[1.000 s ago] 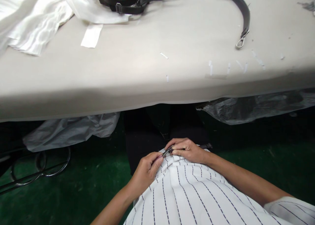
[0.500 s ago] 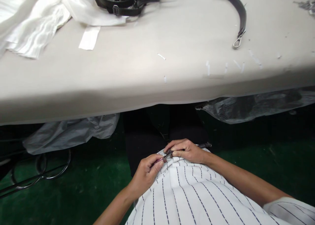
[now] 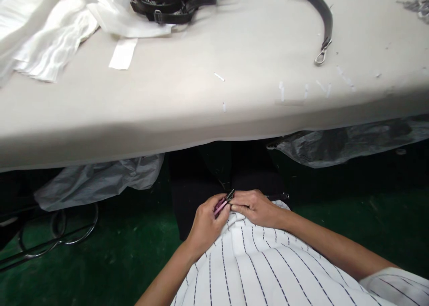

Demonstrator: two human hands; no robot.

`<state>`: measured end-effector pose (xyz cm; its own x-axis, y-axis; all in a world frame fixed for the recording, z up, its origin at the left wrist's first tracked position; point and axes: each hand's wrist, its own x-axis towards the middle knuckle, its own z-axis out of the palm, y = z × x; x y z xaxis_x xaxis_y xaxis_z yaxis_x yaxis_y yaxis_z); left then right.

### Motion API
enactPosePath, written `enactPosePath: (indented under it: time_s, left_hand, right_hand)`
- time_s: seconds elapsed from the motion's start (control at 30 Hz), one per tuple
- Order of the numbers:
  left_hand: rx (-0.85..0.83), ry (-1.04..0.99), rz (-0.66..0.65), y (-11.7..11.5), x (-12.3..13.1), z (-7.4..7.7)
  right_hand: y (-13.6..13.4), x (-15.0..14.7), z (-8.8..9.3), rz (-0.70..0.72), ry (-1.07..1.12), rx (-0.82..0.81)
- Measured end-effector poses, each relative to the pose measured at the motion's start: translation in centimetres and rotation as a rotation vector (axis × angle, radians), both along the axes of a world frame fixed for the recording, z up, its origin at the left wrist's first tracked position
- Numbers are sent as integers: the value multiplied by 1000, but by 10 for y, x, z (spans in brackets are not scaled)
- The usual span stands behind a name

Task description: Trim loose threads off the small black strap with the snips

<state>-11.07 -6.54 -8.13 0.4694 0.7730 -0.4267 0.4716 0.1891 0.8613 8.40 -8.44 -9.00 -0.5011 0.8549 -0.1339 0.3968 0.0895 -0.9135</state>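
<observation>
Low in front of my striped shirt, my left hand (image 3: pixel 209 216) is closed around a small tool that looks like pink-handled snips (image 3: pixel 221 206), with a dark tip pointing up. My right hand (image 3: pixel 256 207) is closed with its fingertips pinched against the left hand's fingers. A black strap (image 3: pixel 276 196) runs out from behind the right hand, with a metal piece at its far end. The rest of this strap is hidden by the hand. What lies between the two sets of fingertips is hidden.
The pale table (image 3: pixel 187 87) stands ahead. A bundle of black straps (image 3: pixel 174 18), white sheets (image 3: pixel 56 42), a curved black strap with a metal clasp (image 3: pixel 323 20) and metal clips (image 3: pixel 417 6) lie on it. Plastic bags (image 3: pixel 100 185) hang below its edge.
My left hand has moved up and right against my right hand. The snips have turned from lying toward the strap to pointing upward, showing their pink handles.
</observation>
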Motion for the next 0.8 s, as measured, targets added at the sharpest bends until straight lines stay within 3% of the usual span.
enactPosePath:
  time_s: [0.23,0.37,0.5,0.63,0.8]
  left_hand:
    - [44,87,-247,10,1,3]
    - [75,72,-385,16,1,5]
    - [118,102,-415,13,1,-1]
    - [149,187,-411,7,2,-9]
    - [158,224,-377,4,3,-15]
  right_hand:
    - [-2,-9,2,112,-359,221]
    - [0,-13,-1,220,-406,337]
    - [-1,-13,-7,222,-381,402]
    - [-2,-10,-12,172,-288,379]
    - [-2,-7,-18,120,-76,185]
